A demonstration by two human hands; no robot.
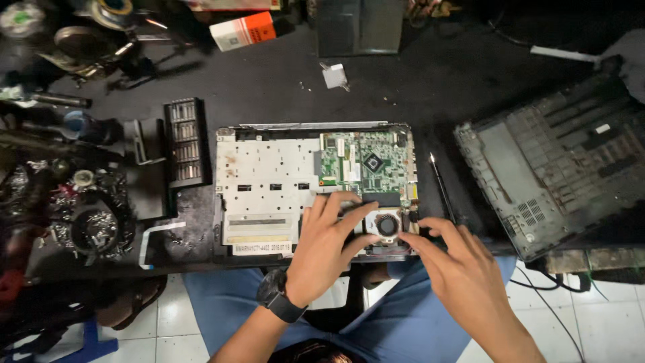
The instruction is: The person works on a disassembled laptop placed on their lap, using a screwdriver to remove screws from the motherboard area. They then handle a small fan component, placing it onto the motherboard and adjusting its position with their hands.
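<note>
Head view: black workbench (269, 81) fills the upper part, with white floor tiles (605, 323) below its near edge and my blue-clad legs (403, 329) under my arms. One opened laptop (312, 188) lies straight ahead of my hands, its one green circuit board (363, 165) and one silver metal plate (265, 181) bared. My left hand (326, 249), a black watch (279, 299) on its wrist, rests fingers spread on the small round cooling fan (388, 224) at the laptop's near right corner. It touches the fan without closing around it. My right hand (463, 269) comes in from the right, fingers loosely curled and empty, tips just beside the fan. One thin black screwdriver (442, 188) lies just beyond my right fingertips. Farther right sits one grey bottom cover (557, 161), turned inside up. Beyond and left of my left hand lies one black battery pack (186, 141), then clutter of tools and screws (94, 228). One orange-and-white box (243, 30) stands far beyond.
</note>
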